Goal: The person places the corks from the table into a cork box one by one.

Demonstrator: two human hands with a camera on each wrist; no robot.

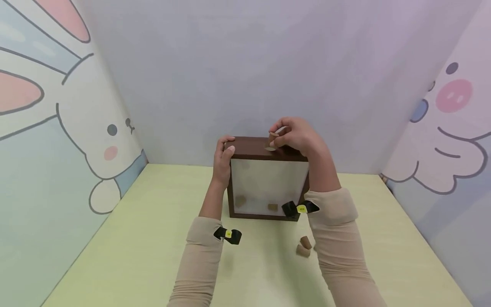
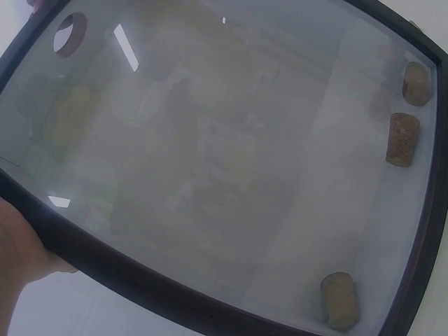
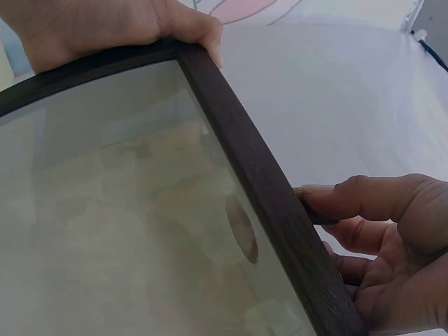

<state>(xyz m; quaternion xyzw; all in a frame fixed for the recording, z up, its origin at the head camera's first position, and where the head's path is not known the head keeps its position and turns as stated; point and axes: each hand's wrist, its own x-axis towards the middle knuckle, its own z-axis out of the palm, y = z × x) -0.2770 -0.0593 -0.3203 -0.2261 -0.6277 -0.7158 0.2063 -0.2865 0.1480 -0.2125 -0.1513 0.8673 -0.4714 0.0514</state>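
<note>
A dark brown wooden box frame with a clear front pane stands upright on the table. My left hand grips its upper left corner, thumb toward the front. Over the round hole in the top, my right hand pinches a cork between thumb and fingers. The right wrist view shows that cork mostly hidden by the fingers. Behind the pane lie three corks at the bottom, one cork apart from a close pair, the cork and the cork.
On the table in front of the box, near my right forearm, lie a cork and another cork; a further piece is mostly covered by the sleeve. The pale green table is bordered by walls with cartoon animals.
</note>
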